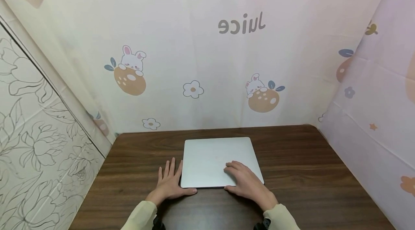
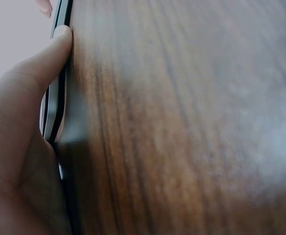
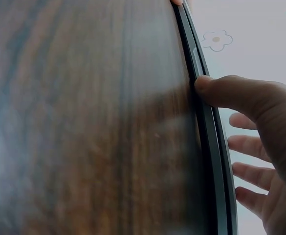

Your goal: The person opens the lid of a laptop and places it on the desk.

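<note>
A silver laptop (image 1: 217, 161), its lid down, lies on the brown wooden table. My left hand (image 1: 169, 185) has its fingers spread straight beside the laptop's left side. Its thumb (image 2: 59, 46) lies along the front edge near the left corner. Over the right part of the lid bends my right hand (image 1: 247, 183), with the thumb (image 3: 226, 90) against the front edge and the fingers on top. In the right wrist view, the laptop's dark and grey edge (image 3: 212, 142) runs between that thumb and the other fingers.
The wood-grain tabletop (image 1: 304, 161) extends around the laptop. Behind it hangs a pale curtain (image 1: 194, 49) with rabbit and fruit prints. A floral panel (image 1: 42, 158) stands at the left, and another curtain part (image 1: 379, 114) borders the right side.
</note>
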The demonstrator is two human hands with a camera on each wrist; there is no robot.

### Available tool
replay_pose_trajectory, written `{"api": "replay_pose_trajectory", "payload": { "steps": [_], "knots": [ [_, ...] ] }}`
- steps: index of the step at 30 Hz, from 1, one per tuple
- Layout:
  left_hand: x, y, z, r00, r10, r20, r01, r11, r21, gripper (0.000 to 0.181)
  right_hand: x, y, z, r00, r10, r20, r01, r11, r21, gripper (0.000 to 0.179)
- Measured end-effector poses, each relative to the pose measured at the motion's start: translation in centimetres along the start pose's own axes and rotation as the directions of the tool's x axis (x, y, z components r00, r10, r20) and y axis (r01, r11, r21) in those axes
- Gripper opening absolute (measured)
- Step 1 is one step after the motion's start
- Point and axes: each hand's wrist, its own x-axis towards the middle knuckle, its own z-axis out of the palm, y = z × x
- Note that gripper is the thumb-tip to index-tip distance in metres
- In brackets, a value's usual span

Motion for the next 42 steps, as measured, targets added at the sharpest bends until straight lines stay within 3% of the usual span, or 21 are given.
{"api": "replay_pose_trajectory", "payload": {
  "steps": [5, 12, 22, 27, 42],
  "knots": [
    [0.5, -0.8, 1.0, 1.0, -0.011, -0.021, 0.011, 1.0, 0.023, 0.14, 0.0, 0.1, -0.2, 0.999, -0.042, -0.009, 0.042, 0.999, 0.017, 0.042],
    [-0.2, 0.4, -0.4, 1.0, -0.006, 0.007, 0.006, 1.0, 0.021, 0.138, -0.1, 0.3, -0.3, 0.987, -0.143, -0.073, 0.149, 0.986, 0.078, 0.023],
    [-0.1, -0.2, 0.4, 1.0, 0.002, -0.01, -0.001, 1.0, 0.016, 0.14, -0.1, 0.4, -0.2, 0.964, -0.223, -0.144, 0.234, 0.97, 0.069, 0.02],
    [0.2, -0.5, 0.8, 0.998, 0.012, -0.056, -0.011, 1.0, 0.016, 0.135, -0.1, 0.5, -0.2, 0.952, -0.251, -0.177, 0.264, 0.963, 0.051, 0.02],
    [0.2, -0.1, 0.6, 0.999, -0.004, -0.037, 0.004, 1.0, 0.01, 0.133, 0.0, 0.7, -0.6, 0.932, -0.292, -0.215, 0.307, 0.951, 0.036, 0.02]
  ]
}}
